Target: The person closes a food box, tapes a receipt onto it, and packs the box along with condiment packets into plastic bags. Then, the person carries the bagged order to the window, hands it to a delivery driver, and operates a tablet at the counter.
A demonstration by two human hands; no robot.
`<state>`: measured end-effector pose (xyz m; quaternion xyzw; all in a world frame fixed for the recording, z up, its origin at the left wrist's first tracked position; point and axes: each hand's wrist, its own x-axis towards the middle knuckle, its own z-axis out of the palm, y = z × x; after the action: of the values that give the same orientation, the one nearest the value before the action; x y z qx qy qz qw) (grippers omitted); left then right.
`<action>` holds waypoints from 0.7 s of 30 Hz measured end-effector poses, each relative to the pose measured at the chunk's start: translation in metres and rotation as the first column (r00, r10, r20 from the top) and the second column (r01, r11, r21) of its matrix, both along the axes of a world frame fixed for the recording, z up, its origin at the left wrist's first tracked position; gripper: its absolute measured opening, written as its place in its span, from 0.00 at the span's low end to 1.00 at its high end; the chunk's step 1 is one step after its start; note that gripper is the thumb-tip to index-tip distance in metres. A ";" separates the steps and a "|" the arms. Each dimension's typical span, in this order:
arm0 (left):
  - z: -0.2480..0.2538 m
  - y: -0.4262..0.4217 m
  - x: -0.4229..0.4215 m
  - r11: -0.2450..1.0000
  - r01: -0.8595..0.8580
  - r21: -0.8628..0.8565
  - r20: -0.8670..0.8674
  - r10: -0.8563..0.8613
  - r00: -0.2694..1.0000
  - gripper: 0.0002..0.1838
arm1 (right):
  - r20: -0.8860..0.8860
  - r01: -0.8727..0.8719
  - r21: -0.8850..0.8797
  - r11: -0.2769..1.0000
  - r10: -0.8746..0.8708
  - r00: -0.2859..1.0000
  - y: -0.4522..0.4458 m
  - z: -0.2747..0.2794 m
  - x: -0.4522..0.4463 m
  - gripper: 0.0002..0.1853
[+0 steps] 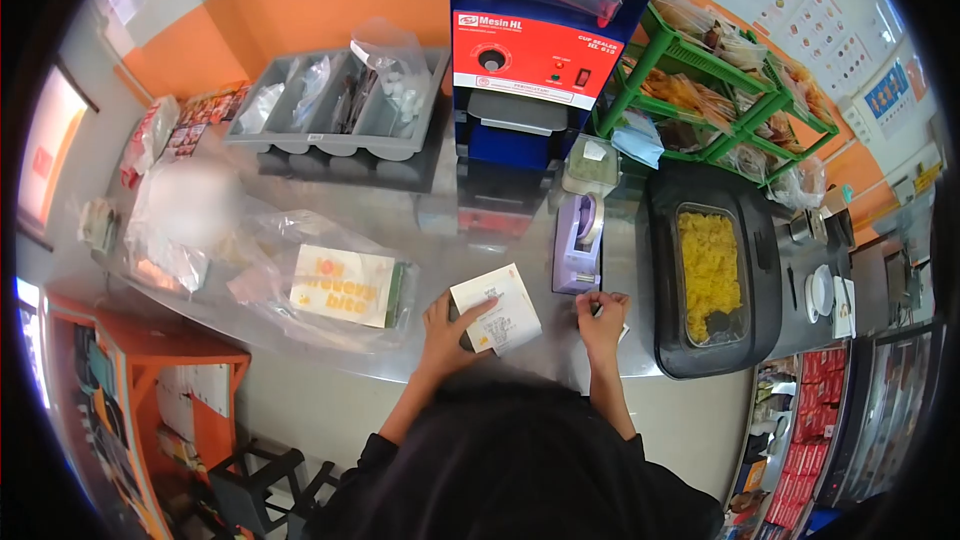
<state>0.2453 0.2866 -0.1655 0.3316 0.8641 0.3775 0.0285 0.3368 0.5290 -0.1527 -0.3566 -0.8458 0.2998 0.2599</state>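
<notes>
My left hand (449, 339) is closed on the left side of a cream card (505, 314) with dark print, its thumb lying across the top. More paper edges show under the card, so it may be a small stack. My right hand (601, 325) is just in front of a lilac tape dispenser (566, 258), with fingers pinched together. Whatever they pinch, if anything, is too small to make out. A small white edge shows beside that hand. To the left, a cream printed packet (343, 285) lies on clear plastic bags (268, 311).
A red and blue cup sealer (530, 55) stands at the back. Left of it is a grey divided tray (330, 140) holding plastic items. On the right sit a black pan (662, 240) with yellow food (711, 275) and a green rack (690, 75). The steel counter's edge (375, 372) runs before me.
</notes>
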 end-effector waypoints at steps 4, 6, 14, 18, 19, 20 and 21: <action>0.000 -0.007 -0.002 0.997 0.039 0.062 0.010 -0.040 0.999 0.46 | 0.024 -0.033 0.009 0.999 0.032 0.999 0.002 0.009 -0.006 0.05; 0.001 -0.008 -0.004 0.994 0.051 0.093 0.014 -0.053 0.999 0.45 | 0.063 -0.044 0.071 0.997 0.039 0.997 0.002 0.017 -0.007 0.05; 0.003 -0.011 -0.004 0.986 0.110 0.129 0.012 -0.112 0.994 0.46 | 0.337 -0.342 -0.051 0.938 0.338 0.879 0.008 0.025 0.024 0.05; 0.001 -0.017 -0.004 0.986 0.123 0.114 0.035 -0.127 0.991 0.46 | 0.054 -0.553 -0.264 0.790 0.584 0.810 -0.016 0.068 0.001 0.07; 0.001 -0.018 -0.004 0.983 0.142 0.113 0.029 -0.146 0.989 0.46 | 0.055 -0.550 -0.268 0.791 0.583 0.811 -0.018 0.073 -0.009 0.07; 0.002 -0.017 -0.006 0.980 0.161 0.115 0.018 -0.164 0.986 0.46 | 0.066 -0.627 -0.251 0.737 0.659 0.749 -0.020 0.078 -0.021 0.07; 0.002 -0.017 -0.006 0.980 0.161 0.114 0.017 -0.164 0.986 0.46 | 0.078 -0.699 -0.236 0.675 0.730 0.679 -0.022 0.081 -0.030 0.07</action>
<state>0.2391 0.2697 -0.1634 0.3971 0.8110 0.4264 0.0520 0.3066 0.5067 -0.0714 -0.0428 -0.9043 0.4244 0.0157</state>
